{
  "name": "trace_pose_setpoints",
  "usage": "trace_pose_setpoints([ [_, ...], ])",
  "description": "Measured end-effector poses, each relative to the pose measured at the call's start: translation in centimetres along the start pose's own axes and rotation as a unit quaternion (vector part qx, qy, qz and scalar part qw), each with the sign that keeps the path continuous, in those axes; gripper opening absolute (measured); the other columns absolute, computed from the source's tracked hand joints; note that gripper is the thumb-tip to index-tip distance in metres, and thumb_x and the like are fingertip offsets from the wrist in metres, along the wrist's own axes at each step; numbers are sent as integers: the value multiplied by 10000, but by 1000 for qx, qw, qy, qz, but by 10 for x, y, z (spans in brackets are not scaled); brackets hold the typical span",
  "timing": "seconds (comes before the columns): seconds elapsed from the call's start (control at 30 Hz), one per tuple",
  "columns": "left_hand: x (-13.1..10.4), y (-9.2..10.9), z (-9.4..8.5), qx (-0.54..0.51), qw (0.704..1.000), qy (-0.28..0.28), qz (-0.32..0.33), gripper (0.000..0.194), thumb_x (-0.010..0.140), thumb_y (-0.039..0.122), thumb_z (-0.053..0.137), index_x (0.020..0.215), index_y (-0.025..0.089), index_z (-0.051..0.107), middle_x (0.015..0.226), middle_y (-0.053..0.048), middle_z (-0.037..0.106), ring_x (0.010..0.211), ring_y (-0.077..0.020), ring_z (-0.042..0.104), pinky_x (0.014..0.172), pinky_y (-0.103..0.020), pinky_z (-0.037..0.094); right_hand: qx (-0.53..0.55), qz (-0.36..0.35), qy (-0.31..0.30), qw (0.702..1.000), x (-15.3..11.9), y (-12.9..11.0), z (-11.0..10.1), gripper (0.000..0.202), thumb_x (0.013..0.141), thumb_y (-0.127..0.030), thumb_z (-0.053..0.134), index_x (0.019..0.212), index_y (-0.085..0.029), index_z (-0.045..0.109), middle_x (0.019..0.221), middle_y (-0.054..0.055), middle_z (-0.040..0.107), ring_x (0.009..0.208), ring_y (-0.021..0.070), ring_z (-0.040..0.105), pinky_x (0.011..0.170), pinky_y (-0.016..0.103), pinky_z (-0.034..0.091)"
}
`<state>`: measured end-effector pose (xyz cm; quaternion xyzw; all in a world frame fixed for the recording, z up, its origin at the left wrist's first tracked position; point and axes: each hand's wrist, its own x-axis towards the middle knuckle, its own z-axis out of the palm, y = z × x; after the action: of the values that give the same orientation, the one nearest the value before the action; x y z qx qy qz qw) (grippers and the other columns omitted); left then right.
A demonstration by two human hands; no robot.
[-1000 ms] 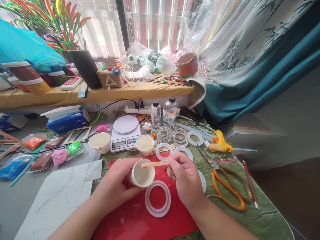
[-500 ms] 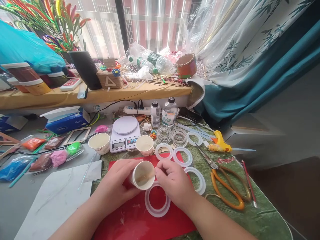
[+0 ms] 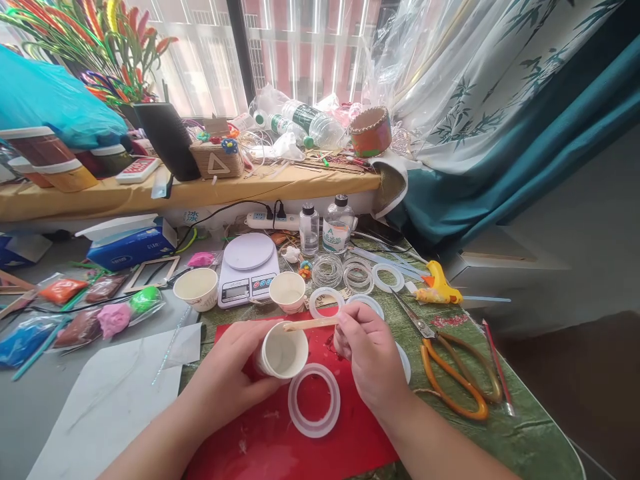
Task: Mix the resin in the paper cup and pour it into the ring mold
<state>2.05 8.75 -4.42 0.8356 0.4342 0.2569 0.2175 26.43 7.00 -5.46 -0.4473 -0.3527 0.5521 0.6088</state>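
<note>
Near the centre of the frame, the left hand (image 3: 227, 377) is curled around the side of a white paper cup (image 3: 285, 352), thumb low and fingers behind; how far those fingers reach round is hidden by the cup. The cup leans with its mouth toward the camera, and its contents are too pale to make out. The right hand (image 3: 373, 357) pinches a flat wooden stick (image 3: 313, 323) between thumb and fingertips; its free end lies over the cup's upper rim, while its other end disappears into the grip. Below them, a translucent ring (image 3: 294, 401) sits whole on a red sheet (image 3: 280, 427), which the forearms partly cover and the bottom edge cuts off. A second ring (image 3: 406, 363) shows only as an arc beside the right hand, and a third ring (image 3: 374, 305) is partly blocked by its fingers. Left of centre, a kitchen scale (image 3: 250, 253) has a display too small to read. Orange-handled scissors (image 3: 427, 330) lie open at the right, and the upper-left teal bag (image 3: 50, 100) runs out of frame.
</note>
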Motion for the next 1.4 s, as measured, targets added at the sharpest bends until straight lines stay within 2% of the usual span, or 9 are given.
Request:
trace_pose_setpoints([
  [0.37, 2, 3, -1, -12, 1000, -3, 0, 639, 846, 285, 799, 1431, 438, 592, 1384, 26, 749, 1218, -276, 720, 1036, -395, 556, 12, -50, -28, 998, -5, -6, -4, 269, 1024, -387, 687, 820, -229, 608, 631, -74, 456, 564, 111, 363, 534, 255, 320],
  [0.67, 1, 3, -2, -18, 1000, -20, -4, 614, 855, 278, 791, 1432, 371, 604, 1380, -45, 748, 1229, -319, 710, 1043, -447, 559, -28, -126, -81, 988, -14, -9, -8, 226, 1076, -311, 613, 860, -254, 641, 718, -42, 491, 657, 151, 419, 645, 298, 380],
  [0.83, 0, 2, -1, -16, 1000, -12, -1, 626, 855, 270, 792, 1437, 391, 597, 1379, -34, 745, 1237, -311, 708, 1038, -434, 562, -136, -167, -73, 974, -13, -18, -5, 236, 1063, -270, 579, 831, -246, 611, 726, -25, 531, 670, 159, 477, 650, 301, 409],
  [0.93, 1, 3, -1, -12, 1000, -9, 6, 614, 864, 279, 795, 1434, 400, 601, 1375, -19, 748, 1233, -298, 712, 1027, -412, 563, -252, -185, -102, 944, -9, -19, -2, 248, 1045, -253, 564, 798, -237, 552, 705, -28, 512, 651, 156, 466, 633, 306, 390],
  [1.0, 1, 4, -1, -7, 1000, 1, 17, 580, 882, 298, 790, 1421, 404, 606, 1361, -11, 754, 1215, -287, 717, 1017, -398, 561, -331, -179, -132, 917, -6, -18, 1, 268, 1032, -244, 550, 767, -232, 508, 704, -26, 507, 653, 155, 458, 632, 314, 362],
  [1.07, 1, 5, -1, -2, 1000, 13, 25, 534, 901, 329, 784, 1402, 398, 612, 1334, -15, 763, 1191, -283, 722, 1001, -391, 560, -361, -132, -165, 908, -5, -15, 3, 268, 1009, -247, 554, 749, -227, 493, 704, -24, 508, 656, 154, 455, 628, 314, 341],
  [1.13, 1, 5, -1, 1, 999, 20, 28, 505, 916, 346, 776, 1392, 390, 612, 1312, -22, 767, 1177, -280, 722, 986, -389, 560, -316, -45, -188, 929, -5, -12, 6, 254, 997, -280, 570, 756, -224, 514, 701, -28, 511, 655, 150, 453, 620, 302, 346],
  [1.23, 0, 4, 0, 5, 1000, 18, 24, 508, 918, 342, 771, 1398, 377, 610, 1308, -33, 766, 1177, -278, 724, 982, -387, 566, -176, 39, -164, 970, -7, -7, 10, 253, 1007, -359, 586, 800, -218, 558, 716, -34, 512, 665, 142, 441, 633, 281, 377],
  [1.4, 1, 4, -1, 5, 1000, 9, 6, 530, 888, 348, 780, 1396, 353, 629, 1306, -58, 774, 1165, -308, 738, 968, -406, 591, -68, 9, -91, 993, -9, -5, 6, 310, 1026, -468, 627, 849, -215, 600, 649, -69, 428, 590, 125, 332, 572, 267, 320],
])
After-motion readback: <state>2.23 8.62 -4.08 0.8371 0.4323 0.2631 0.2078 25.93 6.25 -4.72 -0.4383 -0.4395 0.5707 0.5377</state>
